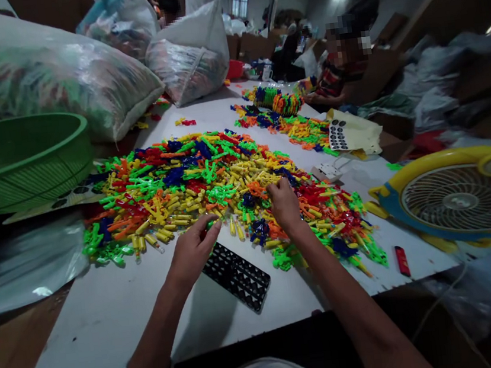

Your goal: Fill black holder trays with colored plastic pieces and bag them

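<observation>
A wide heap of small plastic pieces (173, 175) in yellow, green, orange, red and blue covers the middle of the white table (110, 320). My left hand (193, 247) is closed at the heap's near edge, with a small green piece (209, 225) showing between thumb and fingers. Just beneath its fingertips lies a black tray with rows of small pockets (239, 277). My right hand (284, 206) reaches into the heap, fingers pinched together beside some orange pieces (257, 191). Whatever is in that pinch is hidden. Short yellow tubes (235, 227) lie between the hands.
To the left stand a green basket (24, 166) and a stuffed clear sack (48, 71). On the right are a yellow and blue fan (457, 200), a red lighter (402, 261) and a white power strip (327, 172). Across the table sits another person (341, 70).
</observation>
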A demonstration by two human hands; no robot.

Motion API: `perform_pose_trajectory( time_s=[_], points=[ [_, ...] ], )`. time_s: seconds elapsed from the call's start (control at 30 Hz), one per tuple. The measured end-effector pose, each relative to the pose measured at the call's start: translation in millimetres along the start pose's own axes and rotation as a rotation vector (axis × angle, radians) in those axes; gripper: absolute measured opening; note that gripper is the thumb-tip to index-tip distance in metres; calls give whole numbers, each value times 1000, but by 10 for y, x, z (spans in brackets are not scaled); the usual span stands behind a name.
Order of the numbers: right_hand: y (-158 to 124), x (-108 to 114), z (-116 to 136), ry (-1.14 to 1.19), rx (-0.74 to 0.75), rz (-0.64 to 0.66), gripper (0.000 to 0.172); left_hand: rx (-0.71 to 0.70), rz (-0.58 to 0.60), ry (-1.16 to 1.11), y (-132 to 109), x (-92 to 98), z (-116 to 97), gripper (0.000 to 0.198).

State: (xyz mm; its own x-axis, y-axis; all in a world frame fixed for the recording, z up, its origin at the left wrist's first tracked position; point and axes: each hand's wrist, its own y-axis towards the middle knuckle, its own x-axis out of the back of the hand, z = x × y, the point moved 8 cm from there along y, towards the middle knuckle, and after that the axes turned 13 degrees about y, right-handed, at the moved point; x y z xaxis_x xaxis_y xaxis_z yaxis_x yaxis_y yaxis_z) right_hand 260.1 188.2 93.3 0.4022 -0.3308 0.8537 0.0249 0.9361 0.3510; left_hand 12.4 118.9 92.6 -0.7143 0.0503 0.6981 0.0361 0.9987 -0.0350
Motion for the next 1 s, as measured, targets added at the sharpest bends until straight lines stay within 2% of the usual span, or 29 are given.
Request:
perform_pose_trajectory(
  time_s=[0.1, 0.17, 0.3, 0.43, 0.5, 0.6, 0.63, 0.7, 0.77, 0.83, 0.9, 1.0],
  points=[
    [-315, -87, 153, 157, 248, 46, 33, -16, -9, -21, -7, 1, 6, 46],
    [-487, -145, 156, 247, 261, 80, 34, -22, -13, -30, -15, -1, 7, 45],
    [-485, -156, 2, 199, 2, 26, 27, 1, -16, -11, -21, -2, 1, 45],
    [-355, -257, -77, 63, -250, 178, 30, 8, -26, 7, -19, 4, -16, 45],
    [-339, -274, -80, 105, -302, 219, 25, 3, -29, -9, -20, 4, -19, 46],
    [-383, -254, -35, 300, -316, 165, 13, -8, -32, -28, -24, 9, -24, 44],
    [-419, -266, 3, 410, -321, 144, 11, -8, -30, -28, -24, 10, -24, 43],
    [-518, -381, 140, 694, -353, 157, 18, 3, -23, -29, -23, 9, -17, 42],
    [-626, -597, 388, 1002, -376, 247, 27, 20, -21, -33, -17, 10, -5, 42],
    [-705, -806, 672, 1217, -347, 344, 27, 33, -25, -39, -12, 11, 6, 42],
    [-739, -934, 862, 1288, -273, 381, 23, 41, -30, -48, -13, 10, 13, 42],
    [-751, -985, 919, 1189, -164, 384, 16, 25, -42, -61, -31, 16, -1, 41]
  ],
)
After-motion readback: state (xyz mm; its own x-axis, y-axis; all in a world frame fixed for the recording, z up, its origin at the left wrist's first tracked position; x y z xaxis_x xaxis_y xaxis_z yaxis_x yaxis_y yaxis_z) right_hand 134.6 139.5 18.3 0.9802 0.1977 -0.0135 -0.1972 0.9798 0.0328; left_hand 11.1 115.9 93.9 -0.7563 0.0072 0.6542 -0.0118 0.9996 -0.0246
